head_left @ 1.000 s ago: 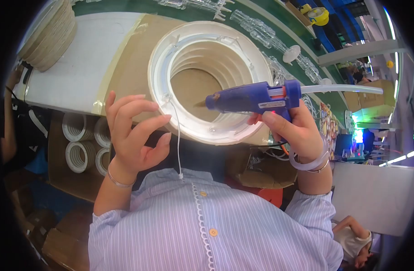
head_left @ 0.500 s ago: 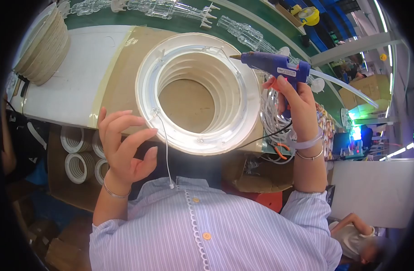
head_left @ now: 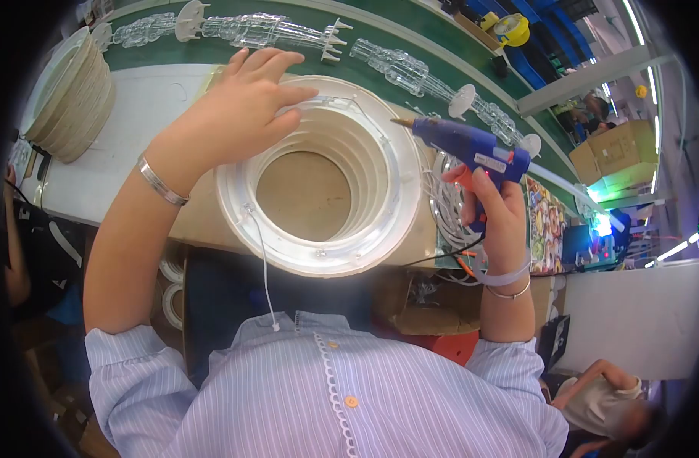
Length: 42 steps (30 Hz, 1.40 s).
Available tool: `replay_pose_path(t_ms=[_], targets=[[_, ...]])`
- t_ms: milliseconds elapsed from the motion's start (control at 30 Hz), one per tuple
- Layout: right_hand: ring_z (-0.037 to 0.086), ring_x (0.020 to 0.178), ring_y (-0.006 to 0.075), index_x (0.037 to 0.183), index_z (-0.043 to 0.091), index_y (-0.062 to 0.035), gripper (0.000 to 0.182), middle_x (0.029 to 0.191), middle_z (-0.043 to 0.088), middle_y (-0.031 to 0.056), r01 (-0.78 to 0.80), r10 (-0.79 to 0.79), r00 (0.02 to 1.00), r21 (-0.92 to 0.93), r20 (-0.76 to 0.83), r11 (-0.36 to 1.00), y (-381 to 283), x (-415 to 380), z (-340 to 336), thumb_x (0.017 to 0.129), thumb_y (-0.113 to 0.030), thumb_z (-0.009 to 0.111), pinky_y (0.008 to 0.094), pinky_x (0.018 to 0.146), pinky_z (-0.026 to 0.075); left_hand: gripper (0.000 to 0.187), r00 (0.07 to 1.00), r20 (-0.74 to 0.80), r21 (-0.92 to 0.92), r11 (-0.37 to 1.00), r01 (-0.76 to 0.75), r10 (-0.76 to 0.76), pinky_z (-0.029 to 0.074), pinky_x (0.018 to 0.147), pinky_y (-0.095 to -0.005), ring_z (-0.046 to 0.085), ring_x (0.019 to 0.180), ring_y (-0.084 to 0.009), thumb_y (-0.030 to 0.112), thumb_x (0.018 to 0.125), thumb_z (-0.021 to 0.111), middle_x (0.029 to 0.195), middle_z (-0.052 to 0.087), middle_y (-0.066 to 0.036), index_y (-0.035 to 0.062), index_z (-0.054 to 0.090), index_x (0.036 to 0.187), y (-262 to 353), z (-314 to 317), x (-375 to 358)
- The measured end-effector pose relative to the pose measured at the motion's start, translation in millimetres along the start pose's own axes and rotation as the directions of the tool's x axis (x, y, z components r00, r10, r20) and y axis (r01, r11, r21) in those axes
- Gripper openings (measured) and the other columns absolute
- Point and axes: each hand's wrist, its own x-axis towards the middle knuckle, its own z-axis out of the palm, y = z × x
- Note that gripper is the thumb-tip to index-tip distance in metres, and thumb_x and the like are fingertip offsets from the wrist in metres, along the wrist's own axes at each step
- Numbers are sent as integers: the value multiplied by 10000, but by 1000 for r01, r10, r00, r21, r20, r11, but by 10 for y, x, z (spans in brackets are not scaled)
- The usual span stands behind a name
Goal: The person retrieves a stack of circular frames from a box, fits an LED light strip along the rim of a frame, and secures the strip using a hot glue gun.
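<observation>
A white ring-shaped housing [head_left: 401, 195] with a ribbed inner wall lies flat on the cardboard-covered table. A translucent strip runs around its rim, and a thin white wire [head_left: 266, 275] with a small plug hangs from its near-left side toward my shirt. My left hand [head_left: 254, 99] is over the ring's far-left rim, fingers apart; whether the fingertips touch the strip is hard to tell. In my right hand [head_left: 500, 217] is a blue hot glue gun [head_left: 460, 143], its nozzle pointing left at the ring's right rim. A glue stick [head_left: 567, 187] sticks out of its back.
Stacked round rings [head_left: 78, 103] stand at the left. Transparent plastic parts [head_left: 269, 30] line the green surface behind. Coiled white tubing [head_left: 445, 206] and orange-handled pliers [head_left: 465, 265] lie right of the ring. Below are an open cardboard box [head_left: 433, 305] and, lower right, another person [head_left: 597, 397].
My left hand has moved up and away from the near-left side to the ring's far-left rim. The glue gun and the ring appear slightly lower in view.
</observation>
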Motion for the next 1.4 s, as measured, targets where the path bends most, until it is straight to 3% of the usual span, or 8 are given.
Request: replay_pose_path(t_ms=[300, 1133, 1367, 1400], targets=[[415, 492, 45, 1041, 485, 18, 297, 865, 595, 138, 6, -7, 1000, 78, 10, 997, 54, -110, -1, 842, -203, 471, 166, 461, 360, 334, 996, 88, 109, 994, -15, 5, 167, 1012, -464, 312, 1179, -267, 171, 777, 415, 1204, 411, -160, 141, 574, 1069, -58, 69, 11], [402, 469, 53, 927, 523, 42, 281, 887, 589, 141, 11, 17, 992, 225, -122, 974, 267, -225, -202, 866, -218, 436, 178, 425, 383, 306, 989, 127, 158, 983, -97, 77, 186, 1004, -469, 346, 1146, -258, 179, 764, 444, 1149, 447, -137, 111, 568, 1035, -57, 5, 82], [426, 481, 62, 932, 523, 37, 245, 901, 584, 131, -1, 69, 980, 343, -185, 939, 547, -459, -258, 806, -163, 462, 190, 422, 385, 312, 986, 160, 159, 984, -76, 51, 198, 999, -471, 352, 1138, -272, 166, 761, 459, 1128, 451, -138, 89, 553, 1048, 58, -187, 67], [431, 485, 64, 939, 523, 36, 245, 902, 583, 131, 0, 72, 978, 348, -194, 938, 598, -505, -252, 796, -152, 462, 192, 426, 385, 314, 991, 131, 136, 990, -21, 3, 201, 994, -467, 348, 1138, -274, 160, 762, 461, 1127, 449, -140, 86, 549, 1054, 96, -259, 21]])
